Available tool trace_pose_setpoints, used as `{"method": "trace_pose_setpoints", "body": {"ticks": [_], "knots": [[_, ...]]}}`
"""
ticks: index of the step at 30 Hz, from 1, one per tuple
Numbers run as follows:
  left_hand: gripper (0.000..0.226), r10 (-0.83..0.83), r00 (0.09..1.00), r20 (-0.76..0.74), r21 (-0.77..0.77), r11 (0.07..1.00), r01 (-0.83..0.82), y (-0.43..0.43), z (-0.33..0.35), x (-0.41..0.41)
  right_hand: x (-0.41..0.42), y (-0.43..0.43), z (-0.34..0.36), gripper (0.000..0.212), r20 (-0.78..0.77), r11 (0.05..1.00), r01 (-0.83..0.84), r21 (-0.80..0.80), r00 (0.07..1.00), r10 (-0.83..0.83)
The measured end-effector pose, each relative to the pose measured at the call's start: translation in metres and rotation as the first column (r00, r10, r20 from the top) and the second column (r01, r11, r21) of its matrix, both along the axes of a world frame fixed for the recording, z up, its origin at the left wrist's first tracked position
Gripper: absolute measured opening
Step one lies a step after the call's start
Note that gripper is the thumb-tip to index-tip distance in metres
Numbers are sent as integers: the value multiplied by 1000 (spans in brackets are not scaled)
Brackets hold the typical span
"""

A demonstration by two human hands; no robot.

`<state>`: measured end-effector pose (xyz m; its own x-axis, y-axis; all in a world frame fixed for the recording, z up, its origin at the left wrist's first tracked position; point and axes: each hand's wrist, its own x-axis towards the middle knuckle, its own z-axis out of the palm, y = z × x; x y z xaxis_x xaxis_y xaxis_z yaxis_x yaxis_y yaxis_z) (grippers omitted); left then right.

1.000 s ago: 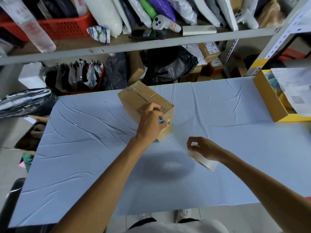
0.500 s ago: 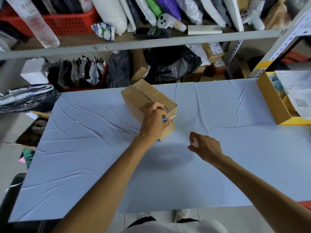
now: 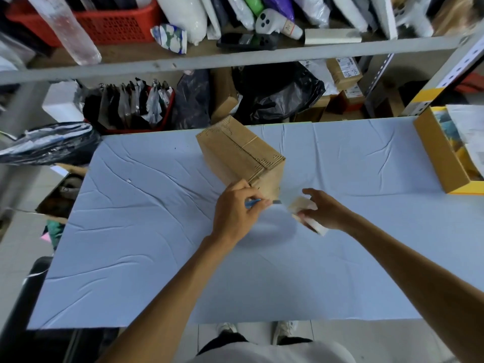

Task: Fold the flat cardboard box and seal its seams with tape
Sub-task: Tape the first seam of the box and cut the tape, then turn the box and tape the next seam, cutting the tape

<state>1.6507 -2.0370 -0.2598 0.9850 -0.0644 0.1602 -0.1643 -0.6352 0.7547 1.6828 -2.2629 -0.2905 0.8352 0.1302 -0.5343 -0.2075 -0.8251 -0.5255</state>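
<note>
The cardboard box (image 3: 241, 155) is seen already folded into shape, standing on the far middle of the tabletop (image 3: 146, 244), turned at an angle so that one corner faces the person. A seam runs along its top face, and the flap edges show a dotted corrugated pattern. The near lower corner of the box is touched by the left hand (image 3: 237, 209), which is clenched around a small blue-handled cutter (image 3: 252, 203); its tip is pointed to the right, toward the tape. Just to the right of that, the right hand (image 3: 323, 212) is closed on a roll of tape (image 3: 310, 217), which is blurred; a clear strip appears to be stretched from the roll toward the box corner, though its exact end cannot be told. The two hands are near each other but apart.

The tabletop is covered by a creased pale blue sheet. At its right edge a yellow-sided open box (image 3: 442, 155) with papers in it is placed. Beyond the tabletop, a metal shelf (image 3: 235, 58) is loaded with a red basket (image 3: 115, 22), a clear plastic bottle (image 3: 70, 30) and white packages. Beneath it, black plastic bags (image 3: 277, 98) and small cartons are stacked.
</note>
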Motion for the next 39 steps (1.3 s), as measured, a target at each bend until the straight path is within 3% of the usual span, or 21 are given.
{"method": "trace_pose_setpoints", "body": {"ticks": [5, 8, 11, 16, 23, 26, 29, 30, 32, 33, 35, 37, 39], "knots": [[25, 64, 893, -446, 71, 997, -36, 32, -47, 0, 3, 2, -8, 76, 51, 993, -95, -75, 994, 99], [37, 132, 838, -529, 131, 989, -73, 44, -73, 2, 3, 8, -18, 79, 145, 983, -96, -160, 982, 120], [28, 209, 801, -561, 127, 978, -166, 48, -91, 2, -4, 14, -34, 84, 195, 972, -132, -194, 966, 170], [29, 289, 820, -494, 201, 956, -216, 55, -121, -5, -16, 19, -55, 97, 198, 984, -139, -114, 967, 160], [46, 354, 825, -440, 351, 914, -205, 57, -130, -10, -19, 20, -62, 101, 148, 975, -161, -152, 972, 184], [33, 283, 870, -404, 235, 951, -201, 55, -102, 3, -15, 22, -50, 98, 121, 972, -161, -170, 976, 183], [23, 298, 948, -116, -4, 954, -300, 53, -50, 24, 3, 17, -18, 78, 160, 961, -112, -253, 975, 156], [23, 320, 947, -2, -55, 946, -320, 52, -30, 32, 11, 16, -6, 67, 161, 978, -71, -195, 982, 103], [27, 271, 948, 170, -74, 962, -262, 48, 8, 51, 24, 15, 17, 44, 146, 987, 103, 125, 982, -121], [32, 182, 963, 200, -45, 983, -177, 44, 23, 62, 29, 18, 25, 32, 97, 918, 229, 325, 957, -274], [42, -72, 990, 125, 71, 995, 63, 33, 40, 84, 32, 33, 35, 11, -146, 640, 473, 606, 857, -495], [48, -241, 969, -60, 162, 955, 247, 18, 41, 97, 31, 51, 37, 10, -412, 387, 644, 659, 741, -531], [48, -290, 933, -213, 189, 925, 331, 9, 31, 102, 30, 63, 33, 11, -512, 250, 694, 676, 685, -517]]}}
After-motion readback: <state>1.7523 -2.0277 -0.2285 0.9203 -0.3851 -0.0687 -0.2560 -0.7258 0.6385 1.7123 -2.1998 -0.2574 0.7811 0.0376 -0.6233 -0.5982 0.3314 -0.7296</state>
